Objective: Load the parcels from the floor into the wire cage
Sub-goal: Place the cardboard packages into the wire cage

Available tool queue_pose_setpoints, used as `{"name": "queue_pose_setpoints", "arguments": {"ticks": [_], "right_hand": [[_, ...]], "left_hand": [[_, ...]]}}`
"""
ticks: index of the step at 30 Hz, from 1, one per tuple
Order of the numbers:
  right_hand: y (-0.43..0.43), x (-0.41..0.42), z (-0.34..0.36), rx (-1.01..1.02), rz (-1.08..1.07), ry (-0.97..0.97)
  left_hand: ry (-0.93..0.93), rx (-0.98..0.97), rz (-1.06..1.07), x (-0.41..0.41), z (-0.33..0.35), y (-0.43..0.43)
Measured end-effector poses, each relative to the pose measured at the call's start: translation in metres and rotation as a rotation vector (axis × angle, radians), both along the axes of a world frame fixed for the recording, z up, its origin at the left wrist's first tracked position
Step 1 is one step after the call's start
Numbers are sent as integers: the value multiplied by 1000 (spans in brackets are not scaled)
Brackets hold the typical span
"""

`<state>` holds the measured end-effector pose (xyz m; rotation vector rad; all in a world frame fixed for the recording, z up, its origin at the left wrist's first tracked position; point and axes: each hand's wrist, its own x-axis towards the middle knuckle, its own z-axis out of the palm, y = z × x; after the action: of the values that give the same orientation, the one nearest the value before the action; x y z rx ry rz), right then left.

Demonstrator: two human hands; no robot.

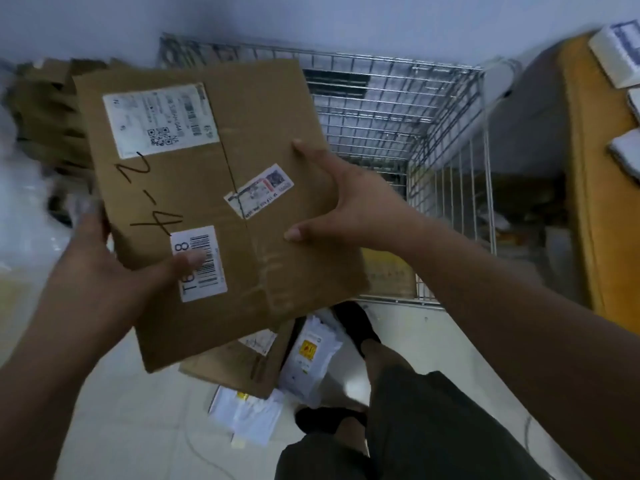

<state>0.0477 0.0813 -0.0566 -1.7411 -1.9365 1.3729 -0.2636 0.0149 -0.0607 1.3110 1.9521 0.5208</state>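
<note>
A person holds a flat cardboard parcel in both hands, raised above the floor and tilted so its labelled top face shows to the camera. The left hand pinches the near left corner: its thumb presses down on a barcode label and its fingers wrap under the edge. The right hand clamps the right edge, with thumb and forefinger spread wide on the top face; its other fingers are hidden beneath.

The wire cage stands ahead and to the right, its open top facing up. The parcel's far right corner already overlaps the cage's rear left rim in the view, though how high it is above the rim cannot be told. The parcel's long axis runs from the person's body away and slightly left, so it points past the cage's left side, not into it. The right hand is the nearer one to the opening, so the parcel probably needs to swing rightward and down.

More parcels lie on the floor below: a brown box and a white mailer.
</note>
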Motion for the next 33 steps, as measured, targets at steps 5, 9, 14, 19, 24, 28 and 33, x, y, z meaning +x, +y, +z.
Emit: {"name": "queue_pose_setpoints", "arguments": {"ticks": [5, 9, 14, 19, 24, 28, 33], "right_hand": [[39, 78, -76, -92, -204, 8], [61, 125, -171, -119, -367, 9], [73, 173, -297, -184, -514, 2], [84, 197, -391, -192, -672, -41], [94, 208, -453, -224, -810, -46], [96, 205, -480, -262, -799, -101], [96, 204, -487, -249, -731, -152]], "left_hand": [[-78, -102, -195, 88, -62, 88], [-61, -194, -306, 136, -152, 151], [-149, -332, -346, 194, -278, 195], [-249, -461, -358, 235, -375, 238], [-280, -578, -537, 261, -429, 275], [-270, -513, -507, 259, -455, 265], [-253, -449, -88, 259, -471, 229]]}}
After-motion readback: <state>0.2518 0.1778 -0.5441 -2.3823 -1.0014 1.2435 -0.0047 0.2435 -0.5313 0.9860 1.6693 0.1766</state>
